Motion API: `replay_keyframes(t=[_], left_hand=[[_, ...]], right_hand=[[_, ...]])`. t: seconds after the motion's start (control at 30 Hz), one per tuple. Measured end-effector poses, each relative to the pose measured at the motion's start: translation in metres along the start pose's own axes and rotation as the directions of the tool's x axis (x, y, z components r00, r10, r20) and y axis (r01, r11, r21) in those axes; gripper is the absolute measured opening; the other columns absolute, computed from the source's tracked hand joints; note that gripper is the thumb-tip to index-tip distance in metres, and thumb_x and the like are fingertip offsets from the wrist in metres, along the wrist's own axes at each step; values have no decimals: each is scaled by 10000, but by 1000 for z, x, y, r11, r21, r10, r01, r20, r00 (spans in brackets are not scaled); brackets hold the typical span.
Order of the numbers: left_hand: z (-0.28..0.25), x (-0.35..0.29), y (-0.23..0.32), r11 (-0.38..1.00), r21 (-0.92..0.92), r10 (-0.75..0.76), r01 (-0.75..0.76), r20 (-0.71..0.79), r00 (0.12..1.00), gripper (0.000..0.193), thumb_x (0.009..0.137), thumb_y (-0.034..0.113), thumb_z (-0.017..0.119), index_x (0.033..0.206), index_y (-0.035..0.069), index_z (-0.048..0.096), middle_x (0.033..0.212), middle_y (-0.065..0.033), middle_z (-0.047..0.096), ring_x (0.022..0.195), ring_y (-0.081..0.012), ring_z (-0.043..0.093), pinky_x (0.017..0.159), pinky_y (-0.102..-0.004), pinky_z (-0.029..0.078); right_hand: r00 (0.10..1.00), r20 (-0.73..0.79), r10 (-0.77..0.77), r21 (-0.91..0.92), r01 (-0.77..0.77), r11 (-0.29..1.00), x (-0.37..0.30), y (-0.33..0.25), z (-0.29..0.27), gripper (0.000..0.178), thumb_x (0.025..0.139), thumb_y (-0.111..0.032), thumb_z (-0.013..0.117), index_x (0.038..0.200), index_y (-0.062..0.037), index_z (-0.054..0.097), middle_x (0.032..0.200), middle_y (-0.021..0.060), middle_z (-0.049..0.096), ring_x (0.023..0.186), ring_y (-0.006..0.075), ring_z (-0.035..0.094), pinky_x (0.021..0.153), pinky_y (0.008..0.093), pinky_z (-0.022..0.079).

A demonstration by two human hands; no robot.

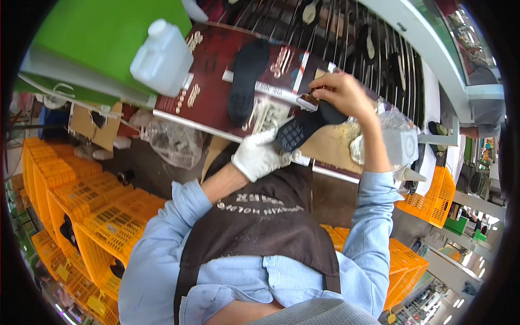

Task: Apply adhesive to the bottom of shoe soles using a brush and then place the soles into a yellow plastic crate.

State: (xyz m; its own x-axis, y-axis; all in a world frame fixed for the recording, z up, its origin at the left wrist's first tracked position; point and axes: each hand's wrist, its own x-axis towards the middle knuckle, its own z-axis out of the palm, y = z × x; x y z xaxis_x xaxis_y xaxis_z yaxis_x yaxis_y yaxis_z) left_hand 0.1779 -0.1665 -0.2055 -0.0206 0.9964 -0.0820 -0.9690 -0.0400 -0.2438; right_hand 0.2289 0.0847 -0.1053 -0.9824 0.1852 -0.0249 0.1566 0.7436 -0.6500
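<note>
My left hand (260,157), in a white glove, is closed on the heel end of a black shoe sole (295,132) with a blocky tread. The other end of that sole lies under my bare right hand (341,92). Pinched in my right fingers is a small brown piece (310,99) with a pale edge, too small to name surely; it is at the sole's upper part. A second black shoe sole (246,81) lies apart, to the left, on the dark red printed cardboard (208,70).
A white plastic jug (162,57) stands at the left by a green panel (108,32). Beyond the cardboard runs a rack of metal rods (336,32) carrying several soles. A translucent container (398,146) is at the right. Orange crates (103,211) stack at my left; another crate (433,197) is at the right.
</note>
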Motion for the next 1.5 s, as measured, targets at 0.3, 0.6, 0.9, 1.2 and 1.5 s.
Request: replay_keyframes(t=[0.3, 0.6, 0.9, 1.2, 1.5], left_hand=[[24, -18, 10, 884, 468, -54, 12, 77, 996, 743, 888, 274, 633, 1466, 30, 236, 1285, -195, 500, 1042, -336, 579, 887, -414, 500], [63, -80, 56, 768, 584, 150, -264, 238, 960, 868, 817, 326, 687, 1497, 99, 197, 1256, -244, 502, 895, -425, 607, 729, -480, 518], [276, 41, 138, 663, 459, 260, -591, 599, 757, 508, 1008, 304, 415, 1345, -72, 352, 1245, -309, 489, 1126, -387, 545, 917, -480, 507], [202, 93, 132, 551, 776, 272, -306, 180, 945, 229, 964, 179, 524, 1102, 6, 581, 1046, -160, 650, 923, -304, 658, 800, -392, 562], [56, -3, 67, -826, 225, 563, 518, 386, 731, 767, 795, 469, 690, 1330, -28, 457, 1346, -256, 472, 1207, -383, 492, 1026, -419, 387]], right_hand=[[620, -715, 323, 478, 96, 873, -34, 28, -18, 253, 869, -86, 677, 1090, 32, 649, 932, 38, 660, 778, 77, 589, 689, 217, 486], [442, -615, 653, 788, 337, 515, -136, 31, 18, 177, 892, -40, 636, 1063, 4, 613, 870, 14, 603, 651, 61, 507, 565, 183, 418], [458, -557, 693, 825, 404, 396, -143, 19, 53, 162, 877, -54, 667, 1032, -25, 632, 814, 1, 619, 605, 59, 510, 531, 174, 415], [553, -585, 592, 809, 345, 477, -140, 13, 63, 193, 868, -41, 675, 1052, -5, 629, 826, -2, 607, 639, 57, 510, 571, 179, 419], [356, -722, 593, 642, 24, 767, -184, 36, 31, 239, 881, -57, 645, 1105, 22, 625, 867, -17, 591, 722, 42, 506, 626, 172, 406]])
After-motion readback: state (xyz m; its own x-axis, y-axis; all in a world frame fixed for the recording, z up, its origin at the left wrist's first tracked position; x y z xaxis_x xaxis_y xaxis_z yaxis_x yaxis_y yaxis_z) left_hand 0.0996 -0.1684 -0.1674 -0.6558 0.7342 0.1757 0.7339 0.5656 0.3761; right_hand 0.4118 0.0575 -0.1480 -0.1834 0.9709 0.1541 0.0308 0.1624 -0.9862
